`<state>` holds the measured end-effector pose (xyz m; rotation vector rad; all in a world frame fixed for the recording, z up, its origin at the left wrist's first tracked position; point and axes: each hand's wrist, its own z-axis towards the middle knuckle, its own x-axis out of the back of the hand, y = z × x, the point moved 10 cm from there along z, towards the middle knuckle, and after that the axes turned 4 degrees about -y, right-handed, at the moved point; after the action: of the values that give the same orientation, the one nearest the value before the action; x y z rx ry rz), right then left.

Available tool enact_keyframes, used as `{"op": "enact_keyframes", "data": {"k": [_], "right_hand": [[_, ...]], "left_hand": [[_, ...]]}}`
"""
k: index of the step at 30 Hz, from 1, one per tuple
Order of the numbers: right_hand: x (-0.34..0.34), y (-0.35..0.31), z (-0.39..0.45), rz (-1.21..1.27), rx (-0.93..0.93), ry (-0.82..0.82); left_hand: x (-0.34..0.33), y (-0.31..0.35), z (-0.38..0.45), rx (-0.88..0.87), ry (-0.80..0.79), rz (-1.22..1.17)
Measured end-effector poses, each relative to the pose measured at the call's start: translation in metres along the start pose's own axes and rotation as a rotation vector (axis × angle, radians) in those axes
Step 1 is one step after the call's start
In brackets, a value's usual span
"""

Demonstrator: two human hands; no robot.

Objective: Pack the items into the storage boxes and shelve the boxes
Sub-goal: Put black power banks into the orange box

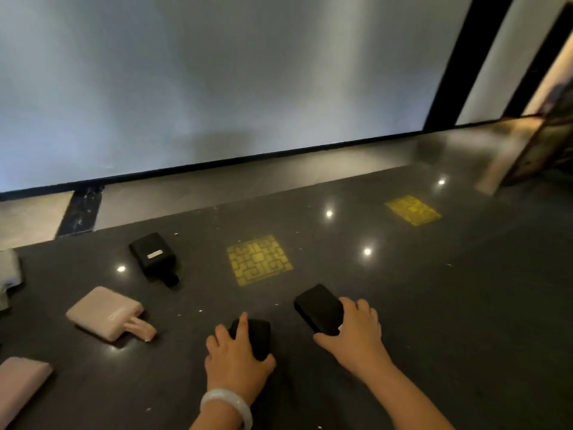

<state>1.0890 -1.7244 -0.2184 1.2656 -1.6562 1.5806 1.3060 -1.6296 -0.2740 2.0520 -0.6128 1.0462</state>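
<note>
Left hand grips a small black pouch; right hand grips a flat black case just right of it. Beyond and left of the pouch lie a pink pouch and a black box. Dark glossy floor with yellow patterned squares meets a pale wall.

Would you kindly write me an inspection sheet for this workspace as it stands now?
Surface: dark glossy floor with two yellow patterned tiles.
Job's things: black pack with strap, pink pouch, second pink item at the left edge, pale item far left; no storage boxes seen.
Clutter: nothing seen.
Grippers: left hand grips a small black case; right hand holds a black pack.
Cables: nothing seen.
Surroundings: pale wall, dark doorframe.
</note>
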Motion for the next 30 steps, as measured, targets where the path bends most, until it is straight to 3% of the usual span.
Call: {"op": "enact_keyframes", "data": {"k": [6,12,22,25,30], "right_hand": [[0.125,0.079,-0.048,0.042,-0.045,0.222],[0.226,0.192,-0.12,0.001,-0.205,0.405],[0.296,0.355,-0.236,0.048,-0.43,0.563],[0.305,0.393,-0.261,0.019,-0.464,0.523],[0.292,0.432,-0.274,0.064,-0.375,0.28]], "left_hand": [[-0.027,0.12,-0.047,-0.302,-0.05,-0.104],[-0.064,0.26,-0.116,-0.65,-0.13,-0.183],[-0.137,0.408,-0.228,-0.941,-0.233,-0.091],[-0.159,0.439,-0.256,-1.011,-0.251,-0.062],[-0.193,0.467,-0.289,-1.079,-0.299,-0.052]]}}
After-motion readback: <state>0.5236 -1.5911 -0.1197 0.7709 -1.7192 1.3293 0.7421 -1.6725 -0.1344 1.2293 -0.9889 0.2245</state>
